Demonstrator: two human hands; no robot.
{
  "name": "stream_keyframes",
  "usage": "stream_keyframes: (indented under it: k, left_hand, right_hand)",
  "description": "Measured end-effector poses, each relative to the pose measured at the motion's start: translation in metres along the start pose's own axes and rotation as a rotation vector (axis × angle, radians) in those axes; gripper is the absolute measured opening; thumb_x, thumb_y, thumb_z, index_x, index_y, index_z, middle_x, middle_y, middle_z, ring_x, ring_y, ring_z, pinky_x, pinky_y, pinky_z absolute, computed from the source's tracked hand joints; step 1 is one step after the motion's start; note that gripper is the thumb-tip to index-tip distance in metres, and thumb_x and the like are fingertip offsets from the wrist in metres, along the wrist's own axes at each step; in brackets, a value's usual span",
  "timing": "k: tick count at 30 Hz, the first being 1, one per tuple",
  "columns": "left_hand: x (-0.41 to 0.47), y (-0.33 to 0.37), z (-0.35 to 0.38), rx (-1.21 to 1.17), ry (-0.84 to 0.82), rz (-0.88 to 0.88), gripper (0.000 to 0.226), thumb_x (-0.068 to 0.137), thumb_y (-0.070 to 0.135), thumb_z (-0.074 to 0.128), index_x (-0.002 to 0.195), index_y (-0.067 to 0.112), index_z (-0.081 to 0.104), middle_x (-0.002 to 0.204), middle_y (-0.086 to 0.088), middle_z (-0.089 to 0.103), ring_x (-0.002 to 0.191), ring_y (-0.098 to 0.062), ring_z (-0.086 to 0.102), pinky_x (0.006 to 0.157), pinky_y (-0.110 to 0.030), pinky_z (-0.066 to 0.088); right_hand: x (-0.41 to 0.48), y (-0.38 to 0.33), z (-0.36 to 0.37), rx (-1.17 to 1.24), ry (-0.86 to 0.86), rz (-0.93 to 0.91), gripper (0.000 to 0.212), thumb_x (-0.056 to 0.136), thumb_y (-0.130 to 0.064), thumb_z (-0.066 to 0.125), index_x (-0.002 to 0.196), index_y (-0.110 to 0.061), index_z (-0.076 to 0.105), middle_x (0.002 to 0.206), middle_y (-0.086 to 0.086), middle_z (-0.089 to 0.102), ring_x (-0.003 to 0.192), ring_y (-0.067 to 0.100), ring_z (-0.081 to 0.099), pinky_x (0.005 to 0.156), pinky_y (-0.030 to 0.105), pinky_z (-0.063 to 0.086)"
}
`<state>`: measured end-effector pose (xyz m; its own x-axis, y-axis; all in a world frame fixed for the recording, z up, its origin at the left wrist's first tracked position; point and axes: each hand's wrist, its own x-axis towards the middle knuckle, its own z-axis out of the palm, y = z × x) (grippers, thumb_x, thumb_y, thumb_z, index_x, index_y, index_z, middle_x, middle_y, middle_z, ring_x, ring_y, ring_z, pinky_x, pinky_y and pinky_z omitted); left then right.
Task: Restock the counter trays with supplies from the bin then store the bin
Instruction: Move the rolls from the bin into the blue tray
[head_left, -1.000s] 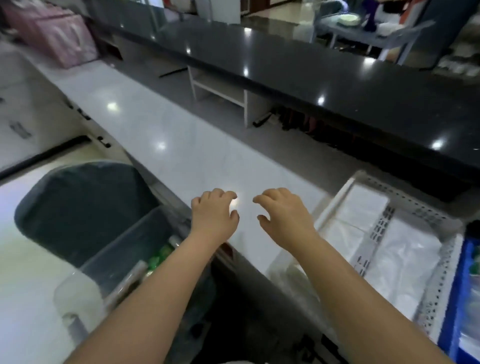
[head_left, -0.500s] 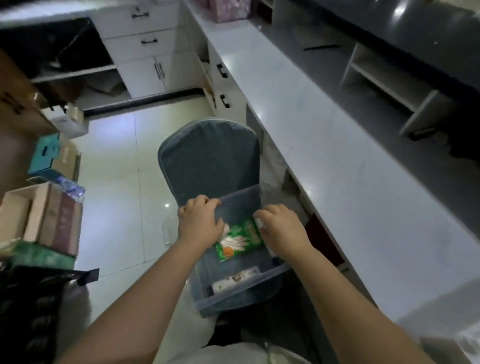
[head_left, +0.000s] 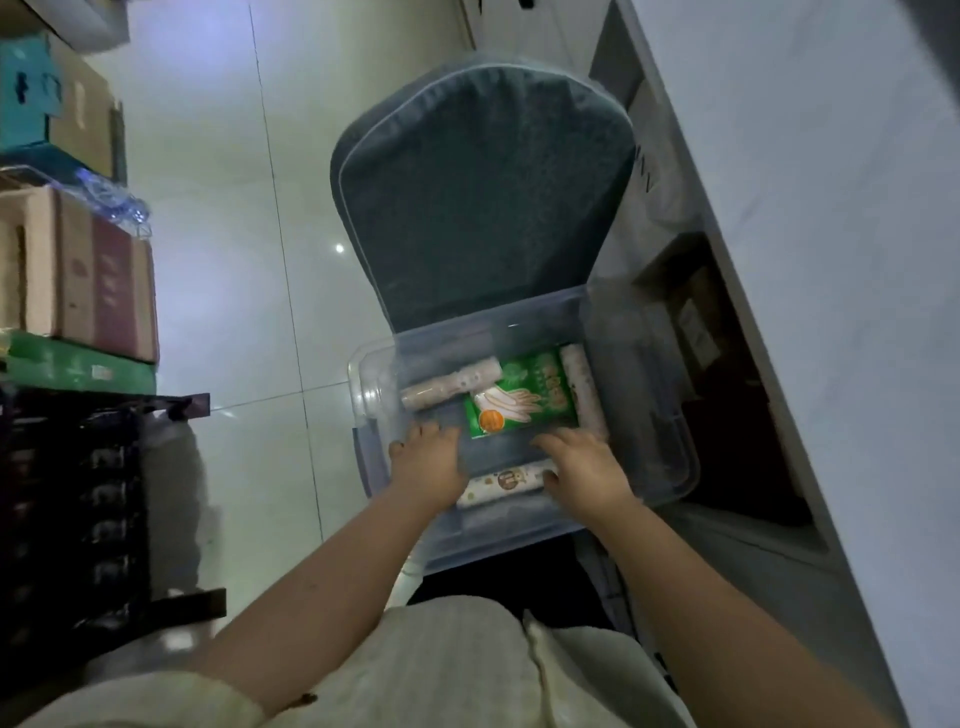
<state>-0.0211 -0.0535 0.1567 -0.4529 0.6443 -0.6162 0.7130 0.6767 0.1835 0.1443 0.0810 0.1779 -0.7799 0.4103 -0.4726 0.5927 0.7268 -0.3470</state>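
A clear plastic bin (head_left: 670, 415) rests on the seat of a blue-grey padded chair (head_left: 483, 197). Inside it lie a green packet (head_left: 524, 402), a patterned roll (head_left: 452, 387) at the back left, another roll (head_left: 584, 387) at the right, and a third roll (head_left: 506, 483) along the near side. Both my hands are down inside the bin. My left hand (head_left: 428, 462) lies with fingers spread at the near roll's left end. My right hand (head_left: 584, 462) lies with fingers spread at its right end, thumb against the roll, fingertips by the green packet. Neither hand grips anything.
The white counter (head_left: 831, 208) runs along the right, with dark open shelves (head_left: 727, 395) under it beside the bin. Stacked cardboard boxes (head_left: 78, 270) and a black crate (head_left: 78, 493) stand on the left. Pale tiled floor (head_left: 234, 260) lies between them and the chair.
My view has swung from the counter top down to the bin on the chair. Both hands moved from over the counter into the bin and now sit lower, at the near roll's ends.
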Motion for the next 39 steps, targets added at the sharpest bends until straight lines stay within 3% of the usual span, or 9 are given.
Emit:
stream_keyframes:
  k: [4,6,12,16,21,24,29,34,39]
  left_hand:
    - [0.033,-0.002,0.039,-0.058,0.041,-0.092,0.053,0.081,0.025,0.054,0.131,0.018,0.042,0.126,-0.012,0.050,0.113,-0.033,0.045,0.089,-0.044,0.036]
    - [0.052,-0.003,0.060,-0.077,0.072,-0.138,0.062,0.078,0.026,0.057,0.136,0.015,0.038,0.125,-0.014,0.051,0.110,-0.035,0.047,0.087,-0.043,0.037]
    - [0.118,-0.013,0.104,-0.099,0.163,-0.171,0.080,0.073,0.029,0.069,0.143,0.017,0.032,0.137,-0.014,0.045,0.117,-0.035,0.046,0.087,-0.043,0.042]
    - [0.160,-0.025,0.120,-0.087,0.215,-0.160,0.076,0.077,0.018,0.062,0.146,0.013,0.029,0.149,-0.017,0.033,0.132,-0.037,0.033,0.098,-0.049,0.035]
    - [0.196,-0.036,0.127,-0.052,0.221,-0.142,0.076,0.078,0.016,0.059,0.146,0.019,0.026,0.148,-0.016,0.031,0.134,-0.035,0.028,0.107,-0.054,0.023]
    - [0.207,-0.040,0.132,-0.056,0.249,-0.157,0.071,0.080,0.021,0.061,0.144,0.021,0.029,0.144,-0.014,0.035,0.134,-0.033,0.028,0.112,-0.058,0.012]
    - [0.213,-0.039,0.132,-0.091,0.286,-0.195,0.054,0.087,0.021,0.054,0.139,0.020,0.039,0.133,-0.017,0.042,0.122,-0.038,0.036,0.109,-0.052,0.021]
    - [0.205,-0.039,0.129,-0.159,0.243,-0.169,0.050,0.086,0.021,0.057,0.135,0.019,0.046,0.130,-0.019,0.043,0.119,-0.039,0.038,0.107,-0.053,0.027]
    - [0.181,-0.026,0.111,-0.099,0.301,-0.119,0.048,0.080,0.022,0.062,0.127,0.020,0.053,0.123,-0.014,0.052,0.113,-0.036,0.045,0.099,-0.049,0.030]
  right_hand:
    - [0.029,0.022,0.036,-0.046,-0.160,-0.058,0.043,0.083,-0.022,0.057,0.126,-0.018,0.054,0.127,0.005,0.053,0.118,0.029,0.044,0.092,0.039,0.039]
    - [0.048,0.031,0.057,-0.035,-0.182,-0.124,0.041,0.083,-0.023,0.058,0.124,-0.017,0.055,0.126,0.006,0.054,0.119,0.029,0.044,0.091,0.038,0.038]
    - [0.115,0.050,0.123,-0.077,-0.295,-0.238,0.039,0.087,-0.031,0.059,0.123,-0.016,0.055,0.120,0.011,0.055,0.112,0.033,0.045,0.087,0.040,0.038]
    - [0.142,0.064,0.163,-0.055,-0.335,-0.321,0.046,0.085,-0.033,0.062,0.128,-0.020,0.054,0.129,0.008,0.052,0.119,0.030,0.041,0.094,0.038,0.032]
    - [0.153,0.068,0.192,-0.100,-0.418,-0.375,0.051,0.084,-0.039,0.061,0.131,-0.021,0.050,0.127,0.009,0.051,0.119,0.032,0.040,0.096,0.041,0.030]
    - [0.152,0.070,0.205,-0.135,-0.460,-0.362,0.055,0.086,-0.043,0.057,0.134,-0.020,0.045,0.131,0.008,0.048,0.119,0.030,0.040,0.098,0.042,0.031]
    - [0.151,0.071,0.213,-0.162,-0.551,-0.288,0.059,0.086,-0.038,0.057,0.138,-0.016,0.038,0.136,0.008,0.044,0.123,0.029,0.037,0.101,0.042,0.030]
    - [0.150,0.069,0.215,-0.140,-0.585,-0.272,0.053,0.091,-0.032,0.053,0.138,-0.014,0.038,0.137,0.010,0.040,0.124,0.030,0.037,0.098,0.041,0.034]
    - [0.152,0.074,0.175,-0.067,-0.482,-0.305,0.054,0.087,-0.034,0.061,0.136,-0.017,0.042,0.131,0.008,0.045,0.117,0.028,0.044,0.088,0.036,0.038]
